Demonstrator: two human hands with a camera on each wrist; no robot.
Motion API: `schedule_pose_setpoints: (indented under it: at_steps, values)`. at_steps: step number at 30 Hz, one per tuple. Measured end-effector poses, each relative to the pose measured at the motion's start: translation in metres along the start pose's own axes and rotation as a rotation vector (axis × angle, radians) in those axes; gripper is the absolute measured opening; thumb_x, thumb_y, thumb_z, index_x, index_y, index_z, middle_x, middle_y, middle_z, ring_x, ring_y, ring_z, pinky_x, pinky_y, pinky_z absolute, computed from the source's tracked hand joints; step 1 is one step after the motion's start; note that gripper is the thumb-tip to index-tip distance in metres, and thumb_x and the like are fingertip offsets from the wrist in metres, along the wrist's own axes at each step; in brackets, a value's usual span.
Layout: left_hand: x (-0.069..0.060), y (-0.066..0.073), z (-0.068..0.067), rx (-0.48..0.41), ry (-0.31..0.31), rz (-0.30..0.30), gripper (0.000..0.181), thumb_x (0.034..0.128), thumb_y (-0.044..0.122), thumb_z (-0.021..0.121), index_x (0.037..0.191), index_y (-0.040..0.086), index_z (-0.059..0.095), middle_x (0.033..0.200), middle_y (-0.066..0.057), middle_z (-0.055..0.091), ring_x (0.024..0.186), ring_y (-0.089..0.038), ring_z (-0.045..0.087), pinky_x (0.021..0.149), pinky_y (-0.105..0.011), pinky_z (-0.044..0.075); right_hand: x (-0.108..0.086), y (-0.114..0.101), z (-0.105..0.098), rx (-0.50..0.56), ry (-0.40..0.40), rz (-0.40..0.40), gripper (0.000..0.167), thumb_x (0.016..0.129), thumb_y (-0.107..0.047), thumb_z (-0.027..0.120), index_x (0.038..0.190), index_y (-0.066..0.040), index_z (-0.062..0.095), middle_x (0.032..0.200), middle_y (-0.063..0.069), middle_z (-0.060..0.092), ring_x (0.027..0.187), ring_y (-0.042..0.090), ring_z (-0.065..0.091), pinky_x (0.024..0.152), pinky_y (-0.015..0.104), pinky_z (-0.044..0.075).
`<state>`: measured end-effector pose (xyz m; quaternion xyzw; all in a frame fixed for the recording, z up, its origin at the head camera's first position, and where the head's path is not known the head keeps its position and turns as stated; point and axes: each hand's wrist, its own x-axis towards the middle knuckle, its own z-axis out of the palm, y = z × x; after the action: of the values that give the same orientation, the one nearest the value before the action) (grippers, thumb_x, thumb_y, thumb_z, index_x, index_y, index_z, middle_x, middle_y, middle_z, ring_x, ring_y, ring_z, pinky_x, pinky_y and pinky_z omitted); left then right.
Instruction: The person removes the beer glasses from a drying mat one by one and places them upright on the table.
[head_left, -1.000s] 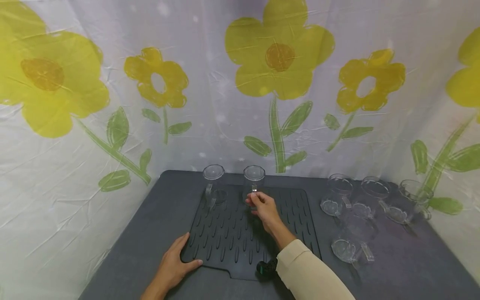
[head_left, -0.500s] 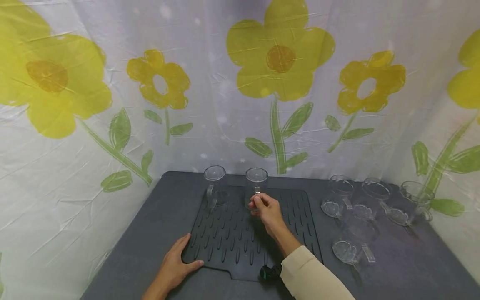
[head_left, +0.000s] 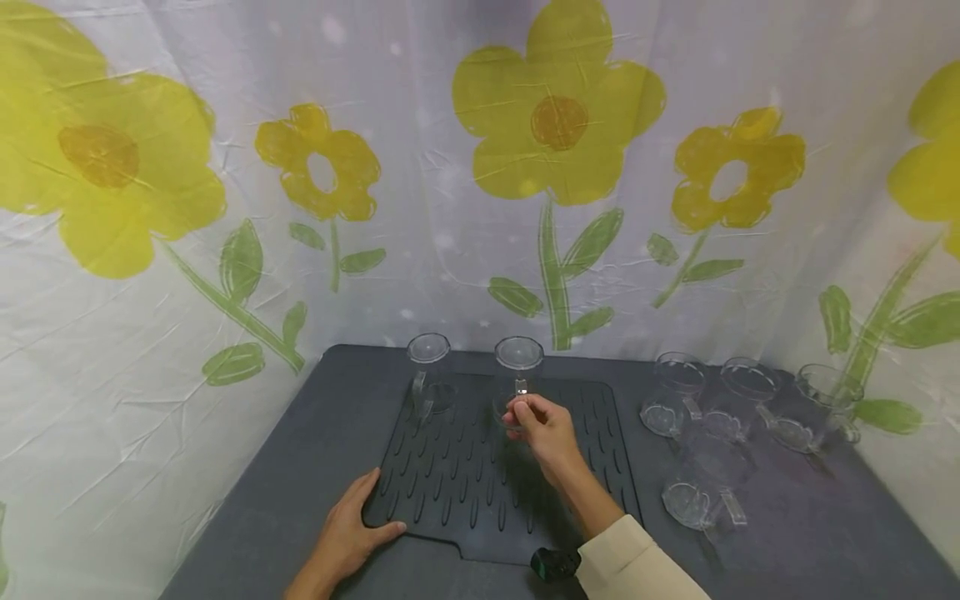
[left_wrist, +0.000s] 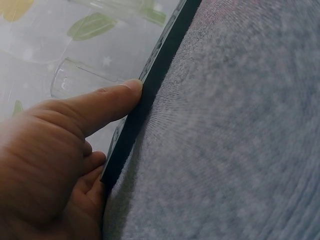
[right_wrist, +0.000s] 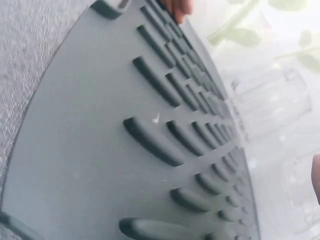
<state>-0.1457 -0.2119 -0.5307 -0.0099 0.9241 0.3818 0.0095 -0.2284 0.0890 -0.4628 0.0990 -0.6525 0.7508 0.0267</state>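
My right hand [head_left: 545, 432] pinches the handle of a clear glass mug [head_left: 519, 357], which is upside down over the back part of a black ridged drying mat [head_left: 465, 492]. Whether its rim touches the mat I cannot tell. To its left, a second upside-down glass mug [head_left: 429, 350] stands on the mat, handle toward the front. At the mat's front left corner lies my left hand [head_left: 347, 525], thumb against the front edge and fingers along the left side. In the left wrist view the thumb [left_wrist: 112, 102] presses on the mat's edge.
Several upright clear mugs are on the dark table at the right, including a rear one [head_left: 679, 379] and a nearer one [head_left: 688, 500]. A flower-printed curtain [head_left: 420, 250] hangs behind the table. A black wrist device [head_left: 555, 564] sits by my right sleeve.
The right hand and the mug it holds have shifted slightly right and toward me. My left hand stays at the mat's corner, and the other mugs keep their places.
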Motion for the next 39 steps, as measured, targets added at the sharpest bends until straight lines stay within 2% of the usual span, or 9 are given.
schedule_pose_setpoints:
  at_steps: [4,12,24,31,39]
  values:
    - [-0.001,0.000,0.000,0.001,0.008,0.010,0.103,0.0687,0.042,0.087,0.146,-0.004,0.036,0.144,-0.027,0.038,0.130,-0.047,0.035,0.100,-0.062,0.034,-0.008,-0.009,-0.002,-0.018,-0.012,-0.032,0.023,0.098,-0.010,0.057,0.102,0.012,0.062,0.092,0.019,0.065,0.093,0.042,0.063,0.079,0.043,0.056]
    - [0.001,-0.001,0.001,0.007,-0.003,-0.005,0.105,0.0679,0.044,0.087,0.146,-0.004,0.035,0.144,-0.028,0.038,0.130,-0.048,0.035,0.100,-0.062,0.034,-0.027,-0.024,-0.007,-0.049,-0.022,-0.076,0.025,0.098,-0.013,0.059,0.102,0.011,0.063,0.093,0.018,0.064,0.088,0.028,0.065,0.078,0.042,0.057]
    - [-0.001,-0.002,0.002,-0.013,0.005,0.014,0.103,0.0688,0.040,0.087,0.146,-0.005,0.035,0.143,-0.027,0.039,0.130,-0.047,0.035,0.100,-0.062,0.034,-0.062,-0.050,-0.017,-0.044,-0.004,-0.125,0.024,0.097,-0.013,0.059,0.101,0.010,0.063,0.092,0.019,0.065,0.089,0.029,0.066,0.081,0.040,0.056]
    - [0.000,-0.001,0.001,0.002,-0.003,0.010,0.105,0.0684,0.043,0.086,0.146,-0.005,0.035,0.143,-0.028,0.038,0.130,-0.048,0.035,0.099,-0.062,0.034,-0.080,-0.061,-0.023,-0.073,0.007,-0.151,0.023,0.098,-0.010,0.057,0.100,0.013,0.062,0.090,0.019,0.066,0.086,0.024,0.067,0.079,0.039,0.057]
    - [0.000,0.001,0.000,0.004,-0.007,0.004,0.106,0.0686,0.044,0.086,0.146,-0.005,0.034,0.144,-0.028,0.037,0.130,-0.048,0.034,0.100,-0.063,0.034,-0.097,-0.068,-0.031,-0.120,0.007,-0.227,0.020,0.100,-0.006,0.051,0.100,0.009,0.064,0.087,0.018,0.065,0.084,0.026,0.067,0.078,0.036,0.057]
